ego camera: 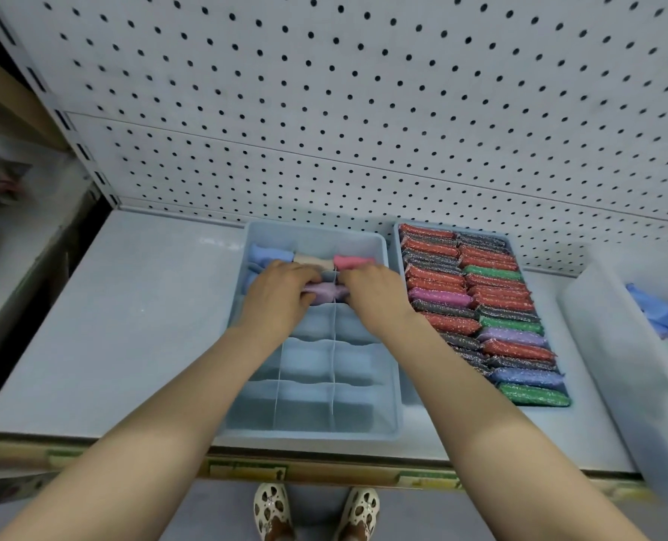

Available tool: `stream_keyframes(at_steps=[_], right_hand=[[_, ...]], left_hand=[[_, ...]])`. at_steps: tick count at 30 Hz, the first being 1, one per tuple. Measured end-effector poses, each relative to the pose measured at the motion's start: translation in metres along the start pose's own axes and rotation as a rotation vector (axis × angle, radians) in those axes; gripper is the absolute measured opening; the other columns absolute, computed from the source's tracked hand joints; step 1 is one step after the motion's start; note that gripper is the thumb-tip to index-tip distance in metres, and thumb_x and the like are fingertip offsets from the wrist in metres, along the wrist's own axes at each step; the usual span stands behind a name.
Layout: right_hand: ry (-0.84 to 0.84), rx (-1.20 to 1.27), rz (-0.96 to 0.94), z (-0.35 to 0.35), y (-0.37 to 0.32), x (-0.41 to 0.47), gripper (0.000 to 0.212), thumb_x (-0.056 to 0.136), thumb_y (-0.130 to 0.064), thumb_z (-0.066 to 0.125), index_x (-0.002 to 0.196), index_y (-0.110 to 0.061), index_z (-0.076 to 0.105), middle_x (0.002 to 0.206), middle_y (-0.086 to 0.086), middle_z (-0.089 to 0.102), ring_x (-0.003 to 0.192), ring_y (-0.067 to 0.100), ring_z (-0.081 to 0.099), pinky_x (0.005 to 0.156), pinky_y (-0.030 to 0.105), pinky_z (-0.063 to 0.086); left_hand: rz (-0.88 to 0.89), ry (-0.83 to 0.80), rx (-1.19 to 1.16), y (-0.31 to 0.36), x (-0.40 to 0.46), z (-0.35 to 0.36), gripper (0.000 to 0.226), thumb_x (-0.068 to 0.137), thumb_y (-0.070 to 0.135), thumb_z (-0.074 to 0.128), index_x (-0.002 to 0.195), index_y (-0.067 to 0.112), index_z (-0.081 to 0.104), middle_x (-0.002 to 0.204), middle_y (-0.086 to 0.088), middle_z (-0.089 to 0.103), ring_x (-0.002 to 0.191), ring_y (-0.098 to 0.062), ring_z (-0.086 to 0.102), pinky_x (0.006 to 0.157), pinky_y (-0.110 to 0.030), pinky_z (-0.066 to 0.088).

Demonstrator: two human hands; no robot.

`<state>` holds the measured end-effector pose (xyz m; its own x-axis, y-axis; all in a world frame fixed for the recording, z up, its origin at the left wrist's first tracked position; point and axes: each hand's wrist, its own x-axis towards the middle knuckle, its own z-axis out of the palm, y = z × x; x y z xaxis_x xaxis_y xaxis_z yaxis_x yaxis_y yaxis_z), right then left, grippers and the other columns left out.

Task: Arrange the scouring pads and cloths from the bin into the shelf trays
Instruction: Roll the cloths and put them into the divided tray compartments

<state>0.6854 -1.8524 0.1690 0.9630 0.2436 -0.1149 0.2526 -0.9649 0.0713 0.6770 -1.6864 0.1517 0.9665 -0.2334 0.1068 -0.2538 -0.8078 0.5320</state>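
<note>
Presently we press both hands, left hand [281, 287] and right hand [375, 292], fingers curled, onto a lilac cloth [324, 292] in the second row of the divided tray [392, 345] on the shelf [110, 326]. Back row: blue cloth [264, 252], beige cloth [312, 260], pink cloth [350, 261]. Adjoining tray [399, 244]: glittery scouring pads [492, 318], two packed columns. Bin [617, 365] at right.

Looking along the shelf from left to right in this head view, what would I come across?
Bare shelf → divided tray, where both hands tuck in a lilac cloth → tray of scouring pads → clear bin holding a blue cloth.
</note>
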Motion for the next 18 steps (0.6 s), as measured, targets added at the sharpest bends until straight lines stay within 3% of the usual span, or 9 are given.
stream_keyframes(at_steps=[3, 6, 8, 10, 13, 18], right_hand=[[0.061, 0.085, -0.045, -0.009, 0.004, -0.008, 0.019, 0.085, -0.015, 0.062, 0.104, -0.015, 0.059, 0.103, 0.004, 0.065, 0.1, 0.031, 0.06, 0.066, 0.032, 0.041], [0.236, 0.34, -0.069, -0.029, 0.02, -0.035, 0.039, 0.086, -0.037, 0.056, 0.12, -0.021, 0.068, 0.101, 0.007, 0.071, 0.097, 0.029, 0.06, 0.077, 0.035, 0.047], [0.374, 0.405, -0.046, -0.037, 0.038, -0.062, 0.032, 0.086, -0.028, 0.06, 0.115, -0.02, 0.071, 0.093, 0.006, 0.072, 0.09, 0.028, 0.062, 0.077, 0.038, 0.052], [0.443, 0.41, 0.029, -0.04, 0.063, -0.089, 0.027, 0.086, -0.015, 0.069, 0.113, -0.015, 0.071, 0.1, 0.004, 0.072, 0.094, 0.027, 0.064, 0.082, 0.039, 0.054], [0.527, 0.434, 0.2, -0.048, 0.108, -0.141, 0.027, 0.09, -0.018, 0.068, 0.116, -0.014, 0.07, 0.109, 0.002, 0.071, 0.101, 0.023, 0.064, 0.088, 0.029, 0.048], [0.641, 0.404, 0.449, -0.055, 0.21, -0.238, 0.029, 0.088, -0.016, 0.069, 0.116, -0.015, 0.07, 0.11, 0.007, 0.071, 0.096, 0.029, 0.066, 0.083, 0.036, 0.053]], left_hand=[[0.014, -0.016, -0.02, 0.004, 0.0, -0.005, 0.025, 0.081, 0.012, 0.067, 0.102, 0.021, 0.074, 0.098, -0.002, 0.072, 0.097, -0.027, 0.06, 0.073, -0.038, 0.05], [0.027, 0.01, -0.1, 0.019, -0.001, -0.012, 0.024, 0.082, 0.013, 0.069, 0.104, 0.021, 0.074, 0.102, 0.0, 0.072, 0.098, -0.022, 0.063, 0.076, -0.036, 0.05], [0.07, 0.052, -0.14, 0.035, -0.001, -0.013, 0.024, 0.083, 0.014, 0.071, 0.105, 0.023, 0.073, 0.098, 0.001, 0.07, 0.093, -0.02, 0.064, 0.075, -0.033, 0.048], [0.137, 0.068, -0.176, 0.056, -0.002, -0.013, 0.027, 0.084, 0.014, 0.07, 0.108, 0.026, 0.072, 0.096, 0.004, 0.068, 0.087, -0.012, 0.061, 0.074, -0.028, 0.044], [0.234, 0.033, -0.221, 0.104, -0.002, -0.008, 0.026, 0.088, 0.018, 0.068, 0.113, 0.026, 0.07, 0.098, 0.008, 0.065, 0.086, -0.009, 0.059, 0.077, -0.028, 0.047], [0.404, -0.054, -0.23, 0.205, -0.006, 0.021, 0.029, 0.091, 0.025, 0.065, 0.12, 0.03, 0.066, 0.114, 0.008, 0.065, 0.098, -0.01, 0.06, 0.091, -0.033, 0.049]])
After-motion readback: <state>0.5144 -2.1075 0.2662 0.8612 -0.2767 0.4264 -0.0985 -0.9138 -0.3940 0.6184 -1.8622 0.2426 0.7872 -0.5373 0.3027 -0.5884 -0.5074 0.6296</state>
